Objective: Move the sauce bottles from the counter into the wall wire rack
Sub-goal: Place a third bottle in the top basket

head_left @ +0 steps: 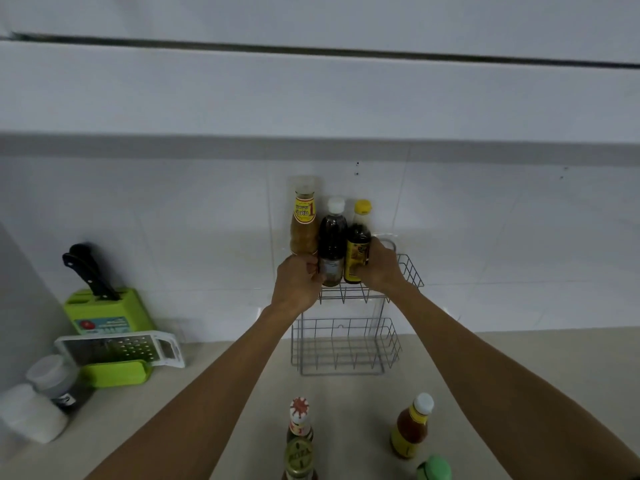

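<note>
A two-tier wire rack [410, 271] hangs on the tiled wall. Three bottles stand in its upper basket: a tall light-brown sauce bottle [304, 223] at left, a dark bottle with a white cap [332, 240] in the middle, and a dark bottle with a yellow cap [358, 249] at right. My left hand [297, 284] grips the white-capped bottle low down. My right hand [381, 268] wraps the yellow-capped bottle from the right. The lower basket [346, 344] holds nothing. On the counter near me stand a red-and-white-capped bottle [299, 422], an orange-red sauce bottle [410, 427] and a green-capped one [434, 468].
At the left stand a green knife block [110, 311] with a black-handled knife, a white grater [121, 348] on a green box, and two white-lidded jars [52, 386]. The beige counter [346, 393] lies under the rack. A cabinet overhangs above.
</note>
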{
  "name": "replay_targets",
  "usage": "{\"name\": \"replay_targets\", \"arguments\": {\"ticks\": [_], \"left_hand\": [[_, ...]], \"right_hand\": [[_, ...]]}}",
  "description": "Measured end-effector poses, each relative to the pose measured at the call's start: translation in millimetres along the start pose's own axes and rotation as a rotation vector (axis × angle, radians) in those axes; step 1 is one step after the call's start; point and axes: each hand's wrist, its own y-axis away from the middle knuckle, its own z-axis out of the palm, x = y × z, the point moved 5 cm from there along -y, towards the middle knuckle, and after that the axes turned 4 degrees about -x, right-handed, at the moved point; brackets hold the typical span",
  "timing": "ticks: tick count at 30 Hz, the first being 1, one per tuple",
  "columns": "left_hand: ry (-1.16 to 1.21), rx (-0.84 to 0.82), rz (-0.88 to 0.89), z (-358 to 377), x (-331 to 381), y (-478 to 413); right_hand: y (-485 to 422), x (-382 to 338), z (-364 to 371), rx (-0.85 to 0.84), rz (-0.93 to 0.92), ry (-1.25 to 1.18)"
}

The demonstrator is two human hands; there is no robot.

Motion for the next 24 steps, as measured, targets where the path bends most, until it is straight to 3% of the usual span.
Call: {"name": "replay_targets", "arguments": {"ticks": [24], "left_hand": [[0.038, -0.067, 0.034, -1.3, 3.5, 10.0]], "right_hand": [[13.9, -3.3, -1.0, -0.093, 0.132, 0.094]]}}
